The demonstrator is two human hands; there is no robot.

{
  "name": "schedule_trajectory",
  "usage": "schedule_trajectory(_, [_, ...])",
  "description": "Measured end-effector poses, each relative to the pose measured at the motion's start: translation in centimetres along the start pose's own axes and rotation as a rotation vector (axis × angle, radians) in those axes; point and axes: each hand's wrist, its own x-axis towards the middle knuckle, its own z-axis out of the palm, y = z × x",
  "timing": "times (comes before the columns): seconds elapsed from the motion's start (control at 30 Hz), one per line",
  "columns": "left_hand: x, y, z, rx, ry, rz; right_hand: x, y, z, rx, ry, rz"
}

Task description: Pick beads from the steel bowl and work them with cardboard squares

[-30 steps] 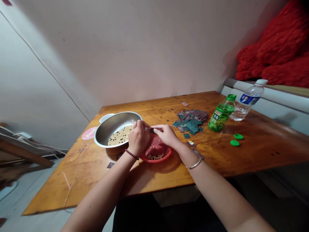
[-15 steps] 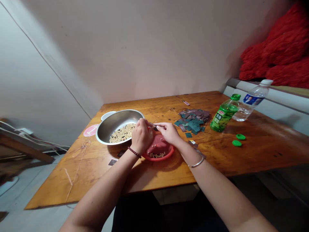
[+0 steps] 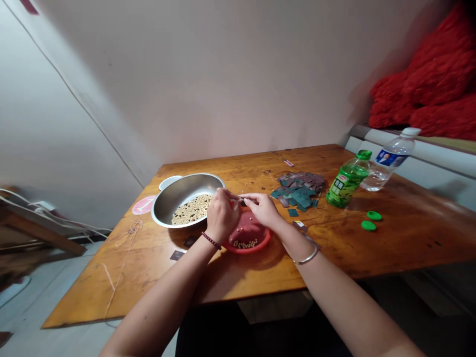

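Note:
Both hands meet above a red mesh basket [image 3: 247, 250], fingers bent and nearly touching. My left hand [image 3: 223, 213] is closed, with a beaded bracelet at its wrist; what its fingers pinch is too small to name. Opposite it, my right hand [image 3: 262, 208] is also closed in a pinch, with a small dark bit showing at the fingertips. Several pale round beads or beans [image 3: 245, 244] lie in the basket. To the left, a steel basin [image 3: 161, 208] sits tilted and holds many pale grains [image 3: 193, 208] mixed with dark ones.
On the wooden table [image 3: 148, 292] are a pile of dark green and brown square pieces [image 3: 299, 191], a green bottle [image 3: 344, 186], a clear water bottle [image 3: 386, 161] and two green caps [image 3: 374, 215]. Loose string [image 3: 119, 267] lies at the left. Red bundles [image 3: 427, 84] stand at the right.
The whole view has shifted slightly, so things appear a little lower and further right. Both hands stay together over the basket, with small finger movements.

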Motion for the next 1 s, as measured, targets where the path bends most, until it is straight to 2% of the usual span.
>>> schedule_trajectory(0.17, [-0.24,0.06,-0.03,0.03,0.033,-0.007,-0.01,0.14,0.18,0.032,-0.001,-0.012])
schedule_trajectory(0.27, [-0.46,0.09,0.04,0.041,-0.001,0.017,-0.17,0.08,0.21,0.025,-0.014,-0.024])
schedule_trajectory(0.53, [-0.83,0.48,0.03,0.077,0.024,0.013,-0.3,0.2,0.23,-0.013,-0.003,-0.031])
schedule_trajectory(0.73, [-0.53,0.31,-0.39,0.097,0.046,-0.025,-0.43,0.13,0.25,0.0,-0.011,-0.041])
schedule_trajectory(1.0, [-0.65,0.55,-0.31,0.121,-0.065,0.044,-0.14,1.01,0.13,-0.052,0.021,0.004])
